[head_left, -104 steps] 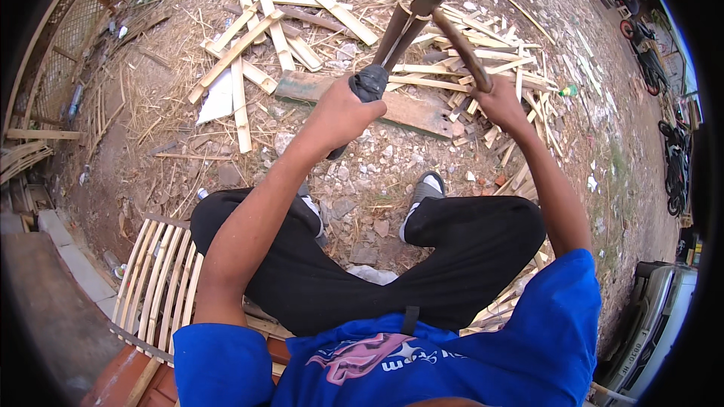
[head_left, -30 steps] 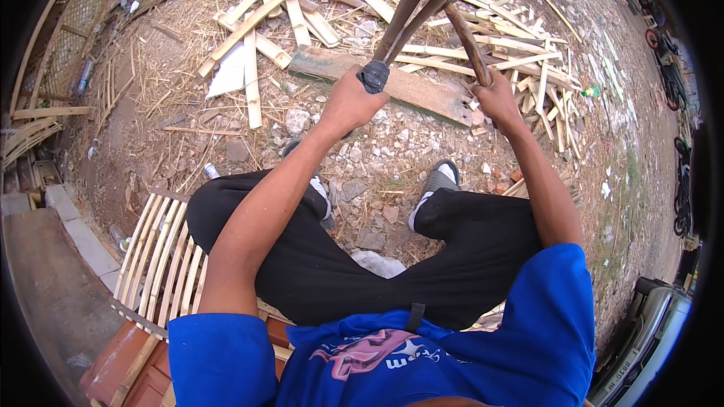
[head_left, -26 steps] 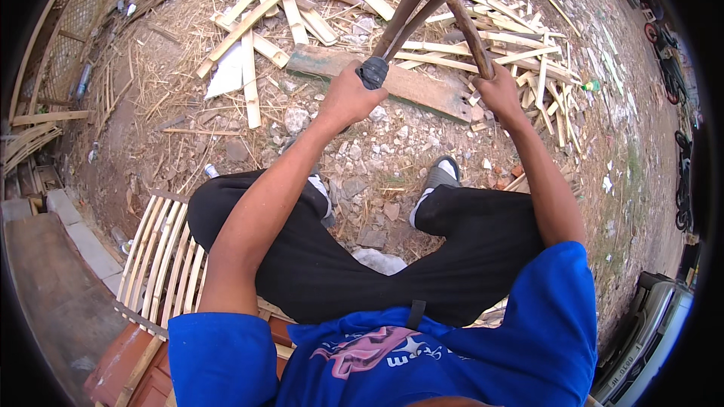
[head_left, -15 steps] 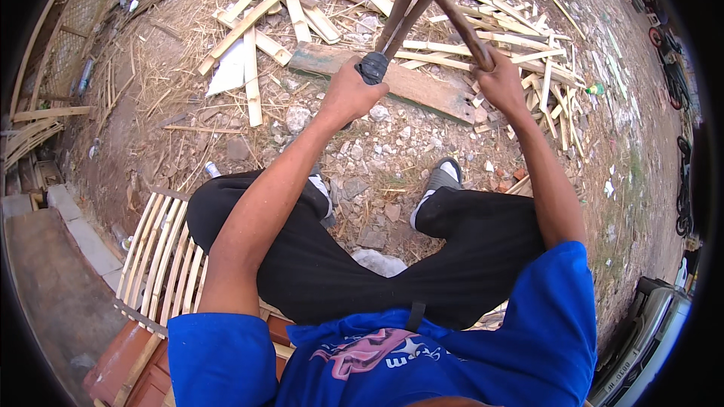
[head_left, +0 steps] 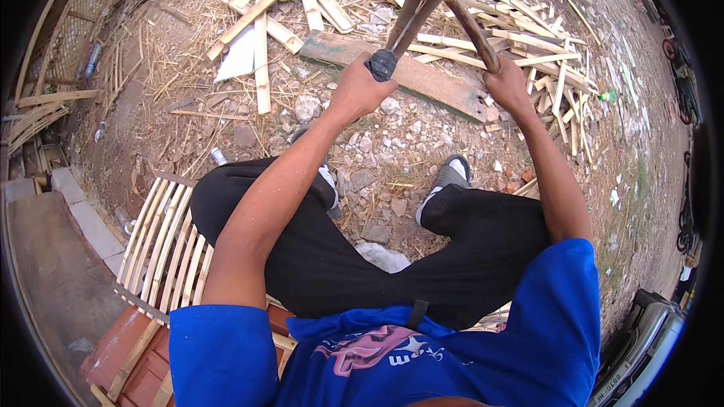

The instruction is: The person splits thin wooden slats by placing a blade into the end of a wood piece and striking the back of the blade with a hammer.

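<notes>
We hold the left hand (head_left: 360, 90) with its fingers fully wrapped around a black-wrapped grip (head_left: 381, 65). A split brown pole (head_left: 411, 4) extends from the far end of the grip toward the top edge of the view; its two halves stand slightly apart, joined by a narrow V near the grip. We hold the right hand (head_left: 507, 87) with its fingers closed around a curved wooden handle (head_left: 475, 34). The handle's far end reaches the right half of the pole; we cannot tell whether they touch, and the tool's head is hidden.

In the view, the grip overlaps a weathered plank (head_left: 437, 84) lying on the stony ground; we cannot tell whether it makes contact. Pale split strips (head_left: 262, 64) lie crossed at left, beside a white sheet (head_left: 237, 62). A strip pile (head_left: 539, 41) lies near the right hand.
</notes>
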Demonstrator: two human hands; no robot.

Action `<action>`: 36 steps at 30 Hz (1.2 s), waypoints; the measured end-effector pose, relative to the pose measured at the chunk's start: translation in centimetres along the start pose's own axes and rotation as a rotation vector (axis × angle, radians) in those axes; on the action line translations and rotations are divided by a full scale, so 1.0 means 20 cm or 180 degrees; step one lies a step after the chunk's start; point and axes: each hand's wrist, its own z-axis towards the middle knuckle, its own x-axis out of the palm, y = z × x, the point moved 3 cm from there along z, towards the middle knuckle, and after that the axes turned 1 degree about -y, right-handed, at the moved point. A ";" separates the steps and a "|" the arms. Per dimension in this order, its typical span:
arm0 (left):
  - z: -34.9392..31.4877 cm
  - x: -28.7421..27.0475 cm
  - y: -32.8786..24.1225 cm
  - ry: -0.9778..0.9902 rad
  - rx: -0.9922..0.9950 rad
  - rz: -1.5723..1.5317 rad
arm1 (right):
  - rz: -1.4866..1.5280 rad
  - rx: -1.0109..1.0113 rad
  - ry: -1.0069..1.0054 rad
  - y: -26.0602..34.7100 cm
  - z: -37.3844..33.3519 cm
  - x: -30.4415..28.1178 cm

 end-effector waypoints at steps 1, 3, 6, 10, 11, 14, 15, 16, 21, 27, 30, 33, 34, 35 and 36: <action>0.00 -0.01 0.03 -0.0014 -0.0028 0.0012 | 0.0018 -0.0016 0.0024 0.03 0.00 0.00; 0.02 -0.03 0.05 0.0053 0.0092 -0.0225 | 0.0319 0.0065 0.0013 0.08 0.01 -0.04; 0.02 0.00 0.04 0.0021 -0.0001 -0.0129 | 0.0402 0.0059 -0.0051 0.09 0.00 -0.06; 0.02 0.02 0.01 0.0152 -0.0057 -0.0066 | 0.0408 0.0107 -0.0069 0.06 -0.04 -0.03; 0.02 0.02 0.00 0.0170 -0.0052 -0.0075 | 0.0264 0.0138 0.0021 0.02 -0.04 0.00; 0.03 0.01 0.01 0.0135 -0.0007 -0.0101 | 0.0250 -0.0049 -0.0106 0.02 -0.02 -0.04; 0.03 0.01 0.02 0.0117 0.0013 -0.0085 | 0.0307 -0.0100 -0.0145 0.05 -0.02 -0.05; 0.03 0.01 0.04 0.0100 0.0030 -0.0070 | 0.0486 -0.0159 -0.0294 0.08 -0.01 -0.07; 0.02 -0.01 0.04 0.0134 -0.0055 -0.0136 | 0.1640 -0.0265 -0.0878 0.25 0.08 -0.41; 0.05 0.02 0.08 0.0086 -0.0004 -0.0359 | -0.0062 -0.0214 -0.0129 -0.07 0.02 0.02; 0.05 0.02 0.12 -0.0033 -0.0074 -0.0371 | -0.0033 0.0091 0.0330 -0.03 -0.01 0.14; 0.06 0.02 0.14 -0.0095 -0.0061 -0.0353 | -0.0166 0.0015 0.0469 -0.02 0.00 0.16; 0.05 0.02 0.14 -0.0081 -0.0013 -0.0293 | 0.0012 0.0176 0.0504 -0.04 -0.01 0.17; 0.05 0.03 0.14 -0.0065 0.0036 -0.0235 | 0.0187 0.0338 0.0540 -0.07 -0.03 0.17; 0.05 0.03 0.14 -0.0070 0.0053 -0.0316 | 0.0184 0.0329 0.0553 -0.05 -0.04 0.17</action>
